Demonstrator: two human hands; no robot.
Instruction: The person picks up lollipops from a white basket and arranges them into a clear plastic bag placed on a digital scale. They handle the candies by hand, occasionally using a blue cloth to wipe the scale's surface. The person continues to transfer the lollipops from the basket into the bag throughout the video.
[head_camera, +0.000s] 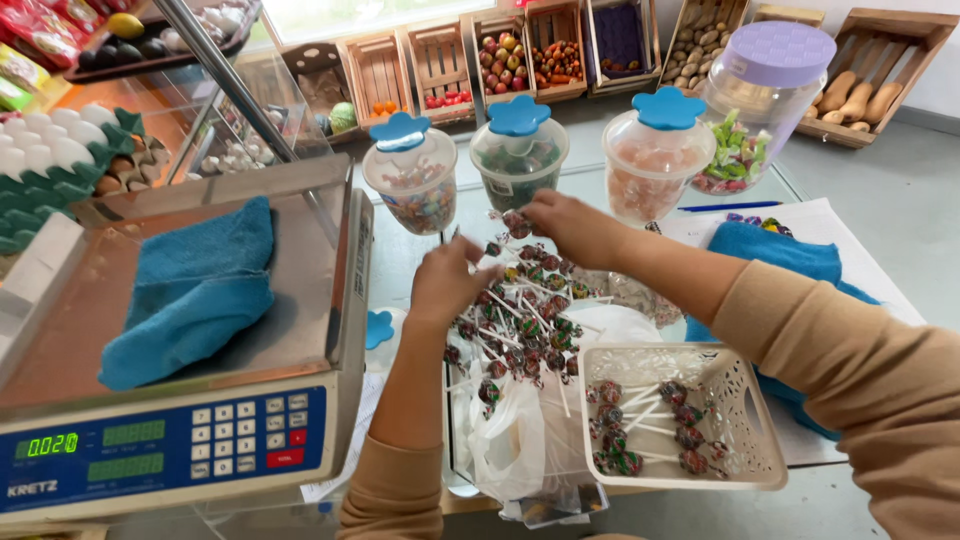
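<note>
Glass counter's slick, so with the left hand (448, 280) and right hand (565, 228) pinching at that lollipop pile (520, 320), loose ones could easily roll off the edge.

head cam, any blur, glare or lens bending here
Head view: even daylight with soft shadows; the left hand and right hand over the lollipops look slightly soft; mild sheen on the scale platform; straight edges bow toward the frame's sides, a wide-lens effect.
</note>
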